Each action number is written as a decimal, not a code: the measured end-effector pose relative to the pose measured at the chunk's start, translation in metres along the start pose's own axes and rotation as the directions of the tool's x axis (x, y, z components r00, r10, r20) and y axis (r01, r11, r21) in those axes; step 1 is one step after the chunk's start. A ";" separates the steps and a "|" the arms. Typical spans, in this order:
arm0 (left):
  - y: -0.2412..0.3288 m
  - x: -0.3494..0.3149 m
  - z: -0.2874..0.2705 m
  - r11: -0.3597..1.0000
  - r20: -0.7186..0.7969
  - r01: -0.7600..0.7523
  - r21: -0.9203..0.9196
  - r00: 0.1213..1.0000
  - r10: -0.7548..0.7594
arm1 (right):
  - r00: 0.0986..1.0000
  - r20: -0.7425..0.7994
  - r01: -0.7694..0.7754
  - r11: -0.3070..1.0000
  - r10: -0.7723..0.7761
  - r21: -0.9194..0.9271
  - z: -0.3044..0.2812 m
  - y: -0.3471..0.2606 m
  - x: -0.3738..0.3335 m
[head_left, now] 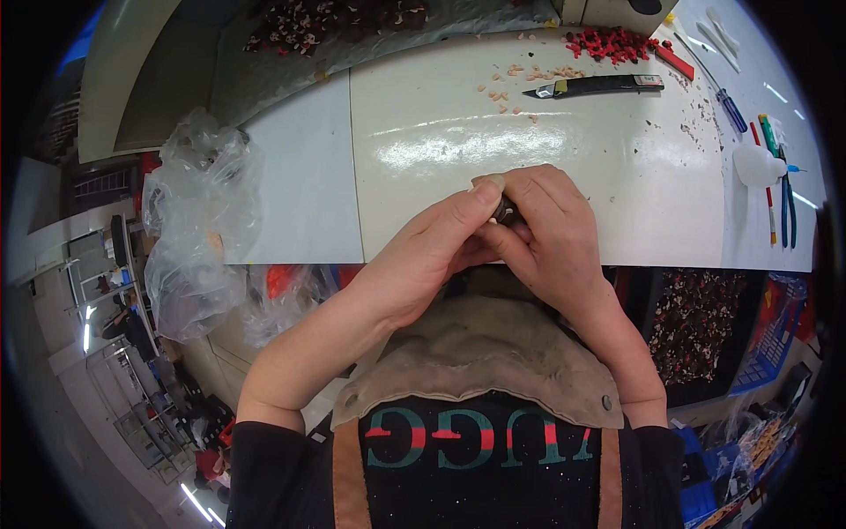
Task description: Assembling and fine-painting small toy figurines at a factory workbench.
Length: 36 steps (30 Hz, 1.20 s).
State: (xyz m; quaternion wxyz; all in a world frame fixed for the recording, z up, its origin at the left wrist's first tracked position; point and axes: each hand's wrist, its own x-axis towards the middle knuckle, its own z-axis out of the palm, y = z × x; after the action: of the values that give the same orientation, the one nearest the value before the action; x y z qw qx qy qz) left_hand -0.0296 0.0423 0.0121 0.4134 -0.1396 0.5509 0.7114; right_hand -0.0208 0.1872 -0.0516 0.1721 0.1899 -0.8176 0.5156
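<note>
A person in a brown apron (476,353) holds both hands together over the near edge of a white worktop (423,150), with a small dark piece (505,210) between them. The left hand (449,225) closes on it from one side, thumb extended toward the top, and the right hand (553,220) closes on it from the other, fingers curled over; the grip looks clamped on the piece, though the fingers hide most of it and its full shape cannot be told. Beyond the hands lies a craft knife (608,85) with a black handle, its blade pointing left, near scattered pale chips (502,95). Behind the knife sits a pile of red and dark bits (608,44), with a red-handled tool (674,62) just beside it. Along the right side are a screwdriver (731,110), a white bottle (754,166), a slim brush (771,216) and blue-handled pliers (788,216). A crumpled clear plastic bag (198,229) hangs at the left, while below the worktop at right a black tray (738,328) holds many dark, pale-flecked pieces (701,322).
</note>
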 end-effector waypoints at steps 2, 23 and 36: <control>-0.002 0.001 -0.004 1.000 0.020 -0.002 0.016 1.000 0.001 | 1.000 -0.004 -0.004 1.000 0.004 0.007 0.000 -0.001 0.000; -0.032 -0.027 -0.016 0.711 -0.112 -0.471 0.522 0.788 0.605 | 0.993 0.096 0.052 0.971 -0.076 0.234 -0.004 -0.010 0.000; -0.035 -0.026 -0.011 0.508 -0.129 -0.398 0.764 0.677 0.724 | 0.996 0.050 0.053 0.960 -0.070 0.275 0.004 -0.009 -0.004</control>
State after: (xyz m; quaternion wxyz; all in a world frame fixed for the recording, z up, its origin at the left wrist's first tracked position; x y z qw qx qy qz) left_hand 0.0095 0.0229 0.0018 0.0375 0.0597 0.8618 0.5024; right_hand -0.0134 0.1808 -0.0478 0.1358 0.2524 -0.7369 0.6122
